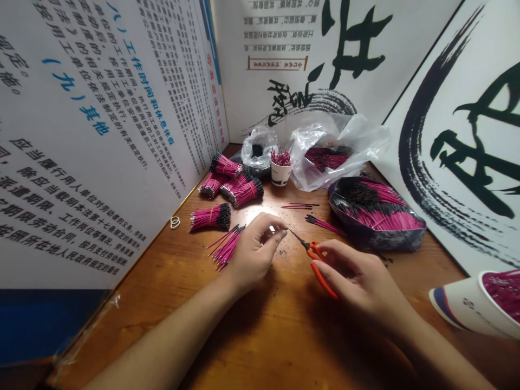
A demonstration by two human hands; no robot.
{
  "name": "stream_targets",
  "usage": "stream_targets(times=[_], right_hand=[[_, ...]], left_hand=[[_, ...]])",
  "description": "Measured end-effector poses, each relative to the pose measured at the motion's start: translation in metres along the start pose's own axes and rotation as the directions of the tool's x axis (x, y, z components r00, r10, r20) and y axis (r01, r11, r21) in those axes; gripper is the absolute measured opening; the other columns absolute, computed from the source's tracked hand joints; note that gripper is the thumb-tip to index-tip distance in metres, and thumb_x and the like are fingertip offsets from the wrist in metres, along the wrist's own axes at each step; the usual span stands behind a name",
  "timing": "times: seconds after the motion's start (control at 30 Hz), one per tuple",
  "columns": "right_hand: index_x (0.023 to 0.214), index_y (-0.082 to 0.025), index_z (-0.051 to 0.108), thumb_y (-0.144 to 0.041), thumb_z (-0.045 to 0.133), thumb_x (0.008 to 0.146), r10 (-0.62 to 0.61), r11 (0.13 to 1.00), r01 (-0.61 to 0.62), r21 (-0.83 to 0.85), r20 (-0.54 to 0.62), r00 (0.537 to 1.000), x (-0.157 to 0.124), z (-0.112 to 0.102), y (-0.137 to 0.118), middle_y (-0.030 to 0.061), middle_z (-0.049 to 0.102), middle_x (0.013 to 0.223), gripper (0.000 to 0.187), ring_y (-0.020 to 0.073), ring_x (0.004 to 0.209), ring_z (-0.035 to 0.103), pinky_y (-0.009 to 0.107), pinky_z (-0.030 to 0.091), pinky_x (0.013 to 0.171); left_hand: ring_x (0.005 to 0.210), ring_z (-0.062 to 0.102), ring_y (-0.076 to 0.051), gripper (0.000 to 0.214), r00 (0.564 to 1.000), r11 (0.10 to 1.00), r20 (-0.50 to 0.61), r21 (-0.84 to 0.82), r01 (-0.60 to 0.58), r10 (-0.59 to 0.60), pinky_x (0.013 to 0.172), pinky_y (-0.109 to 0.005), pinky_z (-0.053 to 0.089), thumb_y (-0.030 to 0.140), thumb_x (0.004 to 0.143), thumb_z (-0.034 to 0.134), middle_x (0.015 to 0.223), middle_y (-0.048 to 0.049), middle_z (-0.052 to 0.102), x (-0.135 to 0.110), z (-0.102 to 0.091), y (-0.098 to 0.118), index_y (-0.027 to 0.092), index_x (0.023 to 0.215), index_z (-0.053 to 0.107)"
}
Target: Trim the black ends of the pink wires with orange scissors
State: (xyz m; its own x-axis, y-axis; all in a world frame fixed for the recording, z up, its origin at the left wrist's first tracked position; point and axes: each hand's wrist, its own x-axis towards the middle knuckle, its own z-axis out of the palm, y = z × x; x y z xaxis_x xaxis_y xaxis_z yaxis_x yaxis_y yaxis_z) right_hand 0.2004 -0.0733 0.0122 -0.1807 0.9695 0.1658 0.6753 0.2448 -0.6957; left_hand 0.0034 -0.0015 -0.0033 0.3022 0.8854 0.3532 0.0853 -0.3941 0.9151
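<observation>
Thumb and fingers of my left hand are pinched together on a wire, mostly hidden; only a small dark end shows at the fingertips. My right hand grips small orange-handled scissors, their thin dark blades pointing at that end. Whether the blades touch it I cannot tell. Beside my left hand lies a loose fan of pink wires with black ends. Behind it sit several rubber-banded wire bundles. A few single wires and a small cluster of wires lie beyond the scissors.
At the right stands an open dark bag full of pink wires. Clear plastic bags and a paper cup of wires are at the back. Another cup lies near right. White rubber bands rest by the left panel.
</observation>
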Motion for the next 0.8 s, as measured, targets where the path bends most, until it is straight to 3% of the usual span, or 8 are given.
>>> stream_targets(times=[0.27, 0.8], right_hand=[[0.100, -0.020, 0.060, -0.039, 0.053, 0.094, 0.013, 0.999, -0.014, -0.049, -0.031, 0.999, 0.0014, 0.0000, 0.0020, -0.0027, 0.058, 0.067, 0.020, 0.0121, 0.055, 0.050, 0.022, 0.039, 0.051], [0.100, -0.020, 0.060, -0.037, 0.053, 0.094, -0.013, 0.998, 0.012, -0.069, -0.013, 1.000, 0.0006, -0.0016, -0.0001, -0.0020, 0.059, 0.067, 0.019, 0.0120, 0.055, 0.051, 0.022, 0.040, 0.052]], left_hand=[[0.061, 0.041, -0.009, 0.006, 0.993, 0.989, 0.010, -0.084, 0.118, -0.118, 0.056, -0.022, 0.033, 0.024, 0.090, 0.056, 0.073, 0.0020, 0.049, -0.0006, -0.0003, 0.0018, 0.018, 0.090, 0.058], [0.061, 0.042, -0.009, 0.007, 0.994, 0.990, 0.030, -0.092, 0.103, -0.101, 0.055, -0.022, 0.034, 0.024, 0.090, 0.057, 0.075, 0.0007, 0.051, -0.0010, 0.0005, 0.0023, 0.018, 0.088, 0.060]])
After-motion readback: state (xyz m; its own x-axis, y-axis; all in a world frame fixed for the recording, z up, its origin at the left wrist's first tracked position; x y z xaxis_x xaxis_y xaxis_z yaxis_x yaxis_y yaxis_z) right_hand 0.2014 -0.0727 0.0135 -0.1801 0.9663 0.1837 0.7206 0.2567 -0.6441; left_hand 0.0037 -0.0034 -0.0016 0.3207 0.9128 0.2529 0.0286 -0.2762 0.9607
